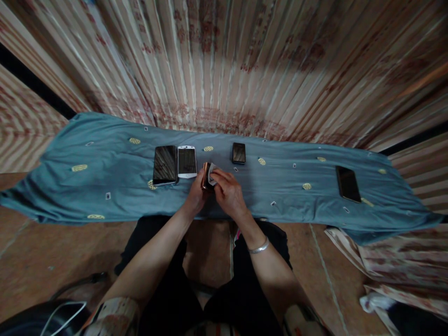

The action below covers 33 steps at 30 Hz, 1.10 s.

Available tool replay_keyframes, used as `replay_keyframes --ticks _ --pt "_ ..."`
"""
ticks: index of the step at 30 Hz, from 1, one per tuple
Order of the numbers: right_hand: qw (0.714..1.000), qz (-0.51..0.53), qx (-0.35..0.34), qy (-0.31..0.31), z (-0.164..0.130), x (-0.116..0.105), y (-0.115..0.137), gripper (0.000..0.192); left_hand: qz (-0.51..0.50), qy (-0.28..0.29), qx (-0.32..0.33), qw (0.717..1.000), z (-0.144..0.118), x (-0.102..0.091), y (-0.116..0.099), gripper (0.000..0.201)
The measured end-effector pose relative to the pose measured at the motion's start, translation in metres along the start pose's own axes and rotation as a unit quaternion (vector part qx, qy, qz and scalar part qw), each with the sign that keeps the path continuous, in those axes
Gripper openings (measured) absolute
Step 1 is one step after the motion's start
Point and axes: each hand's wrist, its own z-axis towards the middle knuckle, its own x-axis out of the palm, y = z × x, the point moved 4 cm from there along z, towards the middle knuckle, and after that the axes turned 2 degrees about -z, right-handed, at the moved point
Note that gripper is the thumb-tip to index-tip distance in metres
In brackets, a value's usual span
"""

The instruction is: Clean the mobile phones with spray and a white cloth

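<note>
My left hand (196, 193) is closed around a phone (205, 176) with a coppery edge, tilted above the front of the cloth-covered table. My right hand (229, 191) pinches a small greyish-white cloth (213, 172) and presses it against that phone's face. Fingers and cloth hide much of the phone. Just left of my hands lies a white phone (187, 162), screen up, beside a larger black phone (165, 164). Behind my right hand rests a small black phone (239, 153).
Another dark phone (348, 184) lies far to the right on the blue-green tablecloth (294, 175). Pleated, patterned curtains (224, 65) hang right behind the table. At lower left, a white cable (65, 305) lies over a dark rounded object.
</note>
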Motion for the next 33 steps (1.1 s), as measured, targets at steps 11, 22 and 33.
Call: replay_keyframes --ticks 11,22,33 --pt "1.0 -0.013 0.005 -0.017 0.0001 0.0003 -0.0024 0.042 -0.003 0.014 -0.001 1.0 0.0042 -0.0025 -0.0033 0.028" --pt "1.0 -0.008 -0.009 -0.015 -0.001 0.0006 -0.0007 0.041 -0.008 0.02 0.008 1.0 0.0087 -0.0059 0.002 0.025" --pt "1.0 0.003 -0.027 -0.008 -0.0004 0.0002 0.0029 0.04 0.003 0.003 0.0 1.0 0.0015 -0.0006 0.0013 0.027"
